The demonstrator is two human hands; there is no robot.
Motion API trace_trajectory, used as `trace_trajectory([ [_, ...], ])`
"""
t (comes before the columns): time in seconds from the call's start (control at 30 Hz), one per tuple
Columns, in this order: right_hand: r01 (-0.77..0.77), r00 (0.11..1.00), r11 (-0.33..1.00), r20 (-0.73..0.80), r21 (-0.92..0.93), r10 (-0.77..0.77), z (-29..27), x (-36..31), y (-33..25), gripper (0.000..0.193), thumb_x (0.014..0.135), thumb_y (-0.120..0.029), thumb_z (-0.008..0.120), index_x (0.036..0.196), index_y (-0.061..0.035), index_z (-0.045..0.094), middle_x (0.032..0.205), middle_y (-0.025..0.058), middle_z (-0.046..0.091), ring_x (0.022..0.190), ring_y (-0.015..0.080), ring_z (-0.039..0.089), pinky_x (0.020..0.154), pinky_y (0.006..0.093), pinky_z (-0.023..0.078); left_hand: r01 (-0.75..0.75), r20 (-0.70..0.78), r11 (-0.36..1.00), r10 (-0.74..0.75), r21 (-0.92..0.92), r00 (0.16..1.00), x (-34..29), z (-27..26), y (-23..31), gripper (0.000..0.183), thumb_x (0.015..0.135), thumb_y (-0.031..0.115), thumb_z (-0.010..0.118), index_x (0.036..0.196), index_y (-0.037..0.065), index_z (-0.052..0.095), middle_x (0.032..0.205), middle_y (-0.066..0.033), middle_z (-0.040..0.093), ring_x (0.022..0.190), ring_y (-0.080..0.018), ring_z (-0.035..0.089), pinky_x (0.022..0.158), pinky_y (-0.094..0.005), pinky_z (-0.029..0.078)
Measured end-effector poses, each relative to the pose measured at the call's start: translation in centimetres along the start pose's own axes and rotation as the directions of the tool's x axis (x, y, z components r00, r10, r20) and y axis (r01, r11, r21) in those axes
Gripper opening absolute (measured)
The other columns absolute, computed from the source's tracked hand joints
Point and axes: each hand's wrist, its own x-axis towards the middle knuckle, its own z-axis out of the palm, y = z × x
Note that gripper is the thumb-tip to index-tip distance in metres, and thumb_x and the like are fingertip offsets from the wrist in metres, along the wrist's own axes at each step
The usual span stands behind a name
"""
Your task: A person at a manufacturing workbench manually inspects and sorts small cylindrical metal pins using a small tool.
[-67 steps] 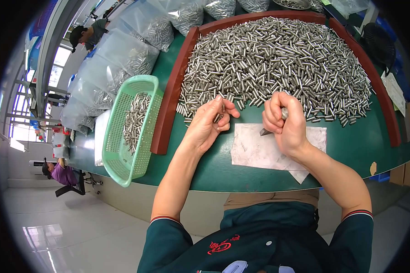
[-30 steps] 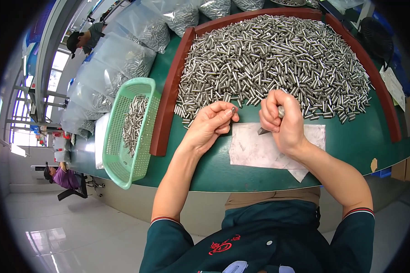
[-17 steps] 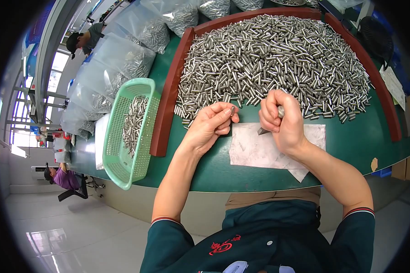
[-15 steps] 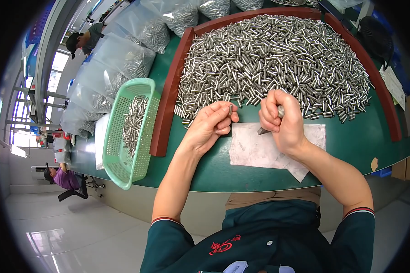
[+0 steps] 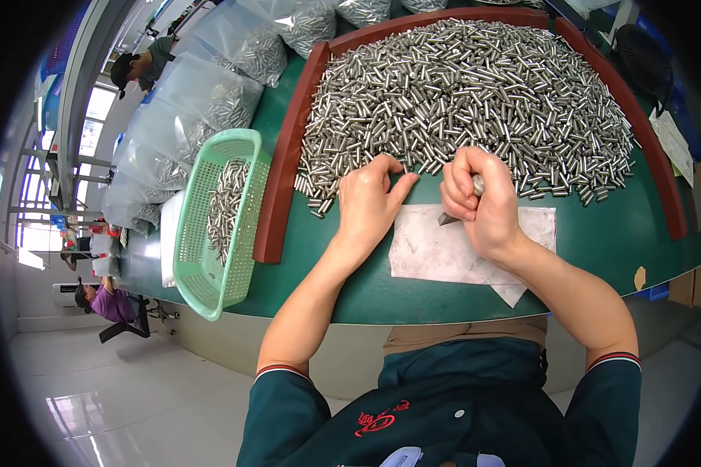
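Two bare hands work over the near side of a green tabletop (image 5: 358,292). The left hand (image 5: 370,201) is partly open, back upward, its thumb set apart from the forefinger and its fingertips at the near edge of a wide heap of short metal pins (image 5: 467,101); the undersides of its fingers are hidden, so I cannot tell whether a pin is in them. The right hand (image 5: 483,191) is closed in a fist around a tool (image 5: 446,219), whose dark, pointed end sticks out toward the left and whose pale, rounded end shows by the thumb. Below this fist a stained whitish cloth (image 5: 436,249) lies on the tabletop, one corner hanging toward the near edge.

The heap spreads beyond both hands, bounded by reddish-brown bars (image 5: 282,183) at the left, far and right sides. Just outside the left bar, a pale green perforated basket (image 5: 241,268) holds a smaller pile of similar pins. Farther left and along the back stand clear plastic bags (image 5: 237,105) filled with more metal pieces. At the far left, a person in purple (image 5: 110,303) sits on a chair, and another in a dark cap (image 5: 122,71) leans beyond the bags.
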Motion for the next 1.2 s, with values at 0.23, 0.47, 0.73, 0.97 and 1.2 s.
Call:
trace_trajectory([
  [0.23, -0.013, 1.000, 1.000, -0.007, 0.021, 0.013, -0.3, 0.1, 0.1, 0.030, 0.083, -0.019, 0.033, 0.055, -0.0076, 0.032, 0.048, -0.0015, 0.029, 0.041, 0.0056, 0.022, 0.038, 0.0211, 0.019, 0.455, 0.355, 0.578, -0.285, -0.678, 0.891, -0.4, -1.8, -0.3, 0.010, 0.083, 0.012, 0.054, 0.079, 0.002, 0.055, 0.058, 0.0003, 0.048, 0.048, -0.0028, 0.036, 0.041, -0.0201, 0.029],
  [0.47, -0.021, 1.000, 1.000, -0.002, 0.015, 0.021, -0.1, 0.0, -0.1, 0.030, 0.083, -0.018, 0.033, 0.055, -0.0076, 0.031, 0.048, -0.0013, 0.029, 0.041, 0.0057, 0.022, 0.038, 0.0211, 0.019, 0.645, 0.640, 0.022, -0.098, -0.764, 0.762, -0.7, -2.3, -1.7, 0.010, 0.085, 0.008, 0.051, 0.092, 0.002, 0.054, 0.076, -0.0077, 0.057, 0.048, -0.0024, 0.032, 0.043, -0.0157, 0.026],
  [0.73, -0.020, 1.000, 0.999, -0.012, -0.028, 0.020, 0.0, 0.1, 0.0, 0.031, 0.085, -0.021, 0.030, 0.056, -0.0094, 0.031, 0.046, -0.0021, 0.027, 0.040, 0.0053, 0.019, 0.038, 0.0210, 0.016, 0.652, 0.647, 0.033, -0.085, -0.758, 0.757, -0.7, -2.3, -1.9, 0.012, 0.085, 0.007, 0.050, 0.094, 0.000, 0.054, 0.077, -0.0077, 0.057, 0.048, -0.0023, 0.033, 0.044, -0.0157, 0.027],
  [0.97, -0.021, 0.999, 1.000, -0.026, 0.000, 0.021, 0.0, 0.1, 0.0, 0.030, 0.083, -0.018, 0.032, 0.055, -0.0077, 0.030, 0.047, -0.0006, 0.028, 0.041, 0.0063, 0.021, 0.038, 0.0218, 0.018, 0.663, 0.660, 0.007, -0.086, -0.749, 0.747, -0.6, -2.5, -1.6, 0.014, 0.087, 0.012, 0.047, 0.092, 0.000, 0.052, 0.075, -0.0083, 0.056, 0.049, -0.0033, 0.033, 0.044, -0.0159, 0.027],
  [1.2, -0.023, 1.000, 1.000, -0.014, 0.000, 0.023, 0.0, 0.1, 0.0, 0.030, 0.083, -0.019, 0.032, 0.055, -0.0078, 0.030, 0.048, -0.0005, 0.028, 0.041, 0.0063, 0.021, 0.038, 0.0215, 0.018, 0.510, 0.501, 0.043, -0.132, -0.859, 0.855, -0.4, -2.9, -1.6, 0.031, 0.091, 0.027, 0.038, 0.069, 0.006, 0.044, 0.060, -0.0029, 0.043, 0.050, -0.0066, 0.031, 0.043, -0.0183, 0.024],
])
